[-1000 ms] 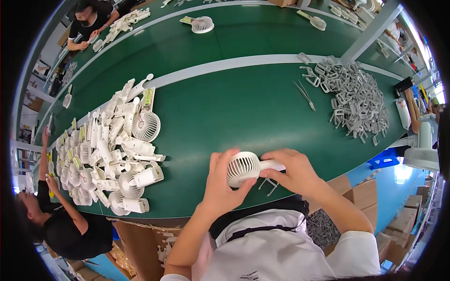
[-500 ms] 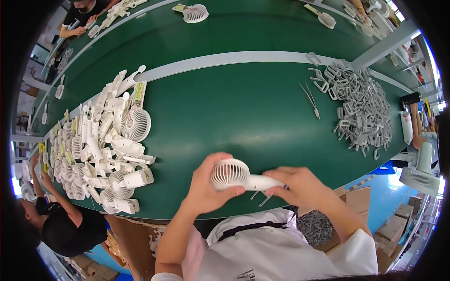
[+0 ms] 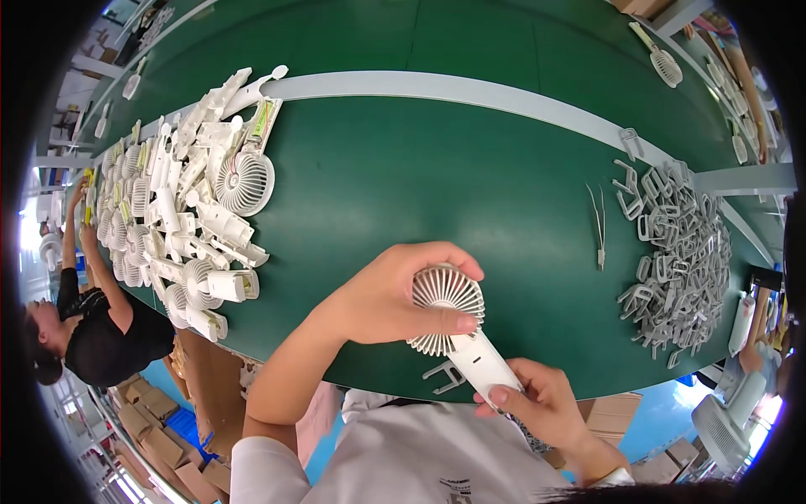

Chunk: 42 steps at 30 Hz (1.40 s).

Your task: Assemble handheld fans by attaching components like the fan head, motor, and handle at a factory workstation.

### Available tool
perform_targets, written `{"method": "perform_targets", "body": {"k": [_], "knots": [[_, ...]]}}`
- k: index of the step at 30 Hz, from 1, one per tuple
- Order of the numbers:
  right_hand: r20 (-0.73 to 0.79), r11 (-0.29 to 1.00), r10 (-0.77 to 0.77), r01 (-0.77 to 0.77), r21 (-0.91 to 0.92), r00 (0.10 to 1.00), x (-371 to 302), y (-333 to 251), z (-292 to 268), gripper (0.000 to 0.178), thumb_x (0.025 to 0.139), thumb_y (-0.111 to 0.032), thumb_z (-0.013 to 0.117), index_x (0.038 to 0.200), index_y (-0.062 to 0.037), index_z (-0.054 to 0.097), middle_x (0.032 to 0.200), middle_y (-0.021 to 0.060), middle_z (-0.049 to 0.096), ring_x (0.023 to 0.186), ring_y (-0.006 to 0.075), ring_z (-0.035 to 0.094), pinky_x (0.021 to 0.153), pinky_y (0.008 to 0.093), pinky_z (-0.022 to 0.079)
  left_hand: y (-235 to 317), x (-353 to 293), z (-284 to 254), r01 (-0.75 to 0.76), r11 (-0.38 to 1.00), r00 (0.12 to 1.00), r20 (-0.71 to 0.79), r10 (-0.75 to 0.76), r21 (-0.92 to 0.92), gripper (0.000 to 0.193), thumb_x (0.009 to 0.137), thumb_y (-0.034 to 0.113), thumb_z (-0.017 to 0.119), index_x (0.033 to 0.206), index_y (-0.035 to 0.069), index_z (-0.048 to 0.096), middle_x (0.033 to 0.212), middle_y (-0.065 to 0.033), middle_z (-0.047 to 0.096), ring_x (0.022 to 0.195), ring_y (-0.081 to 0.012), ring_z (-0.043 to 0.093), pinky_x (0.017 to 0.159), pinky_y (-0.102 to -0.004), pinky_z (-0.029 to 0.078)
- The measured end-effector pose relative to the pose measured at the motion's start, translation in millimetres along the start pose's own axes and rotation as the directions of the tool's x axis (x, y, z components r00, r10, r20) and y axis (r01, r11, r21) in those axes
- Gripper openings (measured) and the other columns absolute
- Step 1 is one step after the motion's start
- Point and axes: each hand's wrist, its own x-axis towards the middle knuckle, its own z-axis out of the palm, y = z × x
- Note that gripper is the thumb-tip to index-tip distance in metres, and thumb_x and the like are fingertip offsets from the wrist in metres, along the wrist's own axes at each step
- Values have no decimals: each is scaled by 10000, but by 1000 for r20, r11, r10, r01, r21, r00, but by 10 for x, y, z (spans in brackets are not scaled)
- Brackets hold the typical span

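Head view: a worker at a green table [image 3: 437, 193] holds a white handheld fan [image 3: 457, 328] over the table's near edge, close to the body. The left hand [image 3: 395, 294] wraps around the round grille, fingers curled over the top and thumb pressed across the front. The right hand [image 3: 537, 403] grips the lower end of the handle, thumb on its face. The fan tilts, head up and left, handle down and right. A small grey clip [image 3: 443, 375] lies on the table just under the fan, beside the handle.

To the left, a heap of white fans and fan parts [image 3: 180, 210] covers the table; one fan head [image 3: 244, 181] lies face up on its right side. To the right, well apart from the hands, a pile of grey clips [image 3: 676, 260] spreads out, with tweezers [image 3: 599, 225] lying between it and the fan. A pale strip [image 3: 470, 92] runs across the table beyond. Another fan [image 3: 661, 57] rests at the far side. At the lower left, another person [image 3: 92, 319] in a black top reaches up toward the heap. Cardboard boxes [image 3: 159, 428] stand below the table edge.
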Motion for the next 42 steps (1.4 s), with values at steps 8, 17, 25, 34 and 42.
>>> {"method": "perform_targets", "body": {"k": [8, 17, 25, 34, 42], "knots": [[-118, 985, -59, 77, 155, 991, 7, -130, 9, 319, 1012, -152, 633, 1213, 94, 593, 1036, 149, 710, 877, 167, 699, 835, 335, 607, 86, 399, -114, -44, 999, 995, 87, 45, -22, 404, 945, 180, 723, 1293, 21, 591, 1070, -48, 682, 971, -115, 635, 861, -270, 522], [-420, 856, -475, 517, -15, 773, 1479, -1437, -588, 436, 1008, -391, 617, 1128, 29, 624, 916, 61, 720, 470, 29, 363, 400, 215, 286, -518, 364, -350, -427, 902, 740, -596, 312, -58, 263, 1048, 250, 522, 1028, 20, 648, 783, -25, 637, 609, -80, 559, 527, -207, 395], [-594, 675, -714, 592, -440, 372, 1840, -2102, -863, 570, 982, -313, 666, 1409, 20, 487, 1154, 83, 630, 807, 208, 722, 615, 291, 566, 28, 566, -456, -357, 831, 616, -562, 552, 426, 104, 973, 148, 678, 966, 46, 658, 792, 15, 617, 675, -48, 554, 607, -212, 448], [-199, 525, -658, 253, -813, 727, 300, -36, -97, 379, 782, -49, 786, 1150, -120, 723, 1116, 79, 695, 746, 236, 683, 636, 308, 574, 1120, 2421, -3095, 448, 122, 636, -412, 653, 886, 681, 912, 523, 603, 1446, 112, 502, 1352, -203, 618, 1275, -437, 548, 1071, -484, 449], [144, 275, -689, 440, -855, 710, 253, 337, 214, 400, 807, -133, 690, 1199, -208, 721, 1292, -15, 646, 1118, 210, 575, 861, 320, 512, 1095, 2849, -2736, 713, 125, 604, -695, 389, 690, 766, 897, 701, 540, 1458, 180, 512, 1460, -197, 511, 1363, -360, 491, 1093, -513, 407]]}}
